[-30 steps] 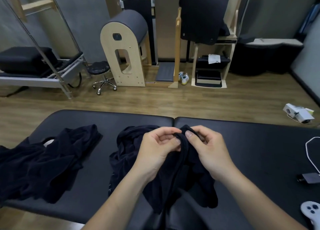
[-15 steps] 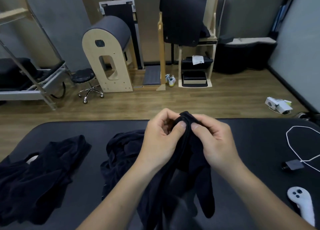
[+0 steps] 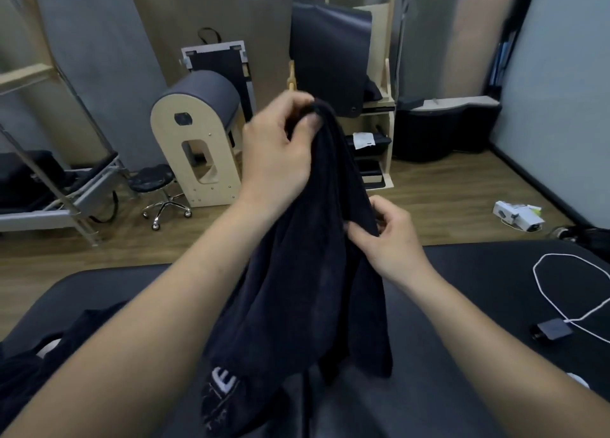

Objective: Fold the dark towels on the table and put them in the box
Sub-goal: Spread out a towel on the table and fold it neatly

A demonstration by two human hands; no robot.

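Barely starting: left hand (image 3: 277,160) pinching the dark towel (image 3: 307,272) aloft, right hand (image 3: 386,239) gripping its edge; nothing folded, another towel (image 3: 43,371) waiting, box unseen.

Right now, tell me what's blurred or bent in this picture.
Head view: left hand and raised towel are smeared by motion; wide-angle lens bows the table edge and tilts the walls; light is even, with no glare.

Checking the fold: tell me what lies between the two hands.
In the head view, only the dark towel spans between left hand and right hand.
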